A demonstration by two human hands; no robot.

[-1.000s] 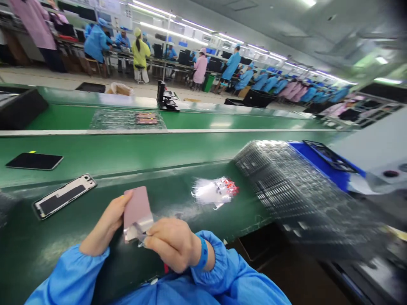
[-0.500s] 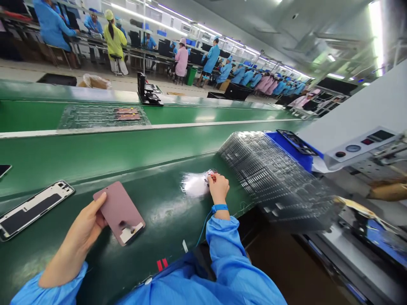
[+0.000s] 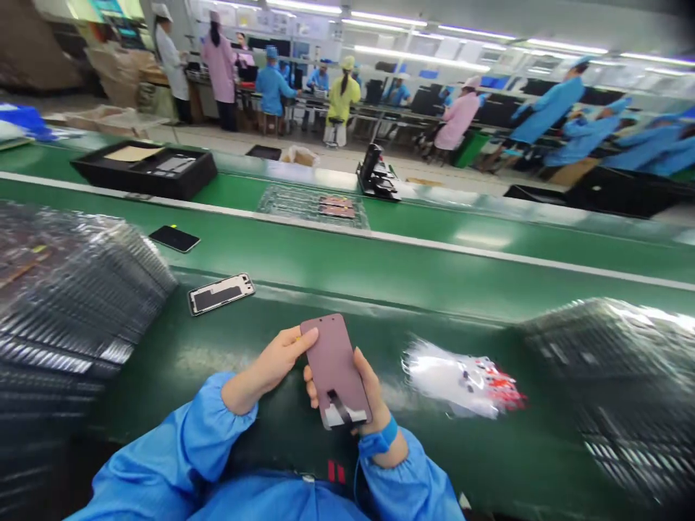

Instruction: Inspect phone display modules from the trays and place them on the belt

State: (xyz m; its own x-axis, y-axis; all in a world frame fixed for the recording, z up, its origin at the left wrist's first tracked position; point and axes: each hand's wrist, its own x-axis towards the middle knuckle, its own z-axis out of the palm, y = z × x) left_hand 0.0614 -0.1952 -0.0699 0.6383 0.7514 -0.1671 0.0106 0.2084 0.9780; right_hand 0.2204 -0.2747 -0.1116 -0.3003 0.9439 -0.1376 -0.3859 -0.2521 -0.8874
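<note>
A mauve phone screen panel [image 3: 337,365], with a dark flex strip and a pale patch at its lower end, is held tilted in front of me. My left hand [image 3: 279,358] pinches its upper left edge between thumb and fingers. My right hand [image 3: 373,391] wraps round it from behind, thumb along the right edge and fingertips showing at the left. Whether a small piece is also in the right hand is hidden. Right of it lies a pile of clear film strips [image 3: 442,376] with red tabs. A phone frame [image 3: 221,294] rests beyond my left hand.
Stacked clear plastic trays stand at left [image 3: 103,289] and right [image 3: 613,362]. A dark phone [image 3: 174,238] lies on the green belt [image 3: 423,278]. Farther back are a black bin [image 3: 144,174], a tray with pinkish parts [image 3: 293,206] and a black stand [image 3: 376,174]. Several people work behind.
My right hand has left the film pile and come across to grip the phone screen panel with my left hand. The view has swung left, bringing the left tray stack into sight.
</note>
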